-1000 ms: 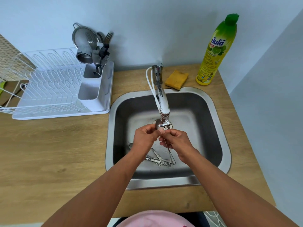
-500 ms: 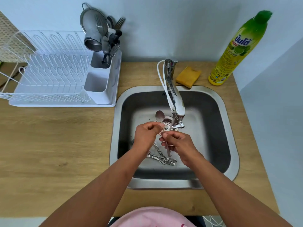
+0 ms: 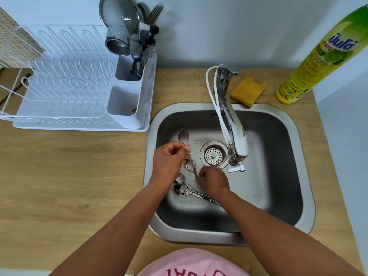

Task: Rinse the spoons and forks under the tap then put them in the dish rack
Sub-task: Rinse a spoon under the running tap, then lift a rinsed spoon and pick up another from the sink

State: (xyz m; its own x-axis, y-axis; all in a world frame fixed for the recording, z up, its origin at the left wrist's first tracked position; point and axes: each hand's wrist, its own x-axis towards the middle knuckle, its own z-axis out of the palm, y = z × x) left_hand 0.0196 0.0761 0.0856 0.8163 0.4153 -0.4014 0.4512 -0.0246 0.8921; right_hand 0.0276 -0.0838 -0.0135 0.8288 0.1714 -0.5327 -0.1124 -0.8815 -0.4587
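Observation:
My left hand (image 3: 169,158) is closed around the handle of a metal spoon (image 3: 183,136), whose bowl points up and away over the left part of the steel sink (image 3: 298,148). My right hand (image 3: 214,181) reaches down toward the sink floor, fingers curled, close to a pile of spoons and forks (image 3: 189,191); whether it grips one I cannot tell. The tap (image 3: 233,124) arches over the drain (image 3: 213,155). The white dish rack (image 3: 65,90) stands on the counter to the left, its far cutlery cup (image 3: 131,70) filled with utensils.
A yellow sponge (image 3: 248,90) lies behind the sink beside a green and yellow dish soap bottle (image 3: 320,56). The near cutlery cup (image 3: 124,104) of the rack is nearly bare. A steel strainer (image 3: 119,18) leans in the rack.
My left hand has carried the spoon leftward away from the tap spout. My right hand has let go of it and dropped lower toward the pile. The view has shifted closer.

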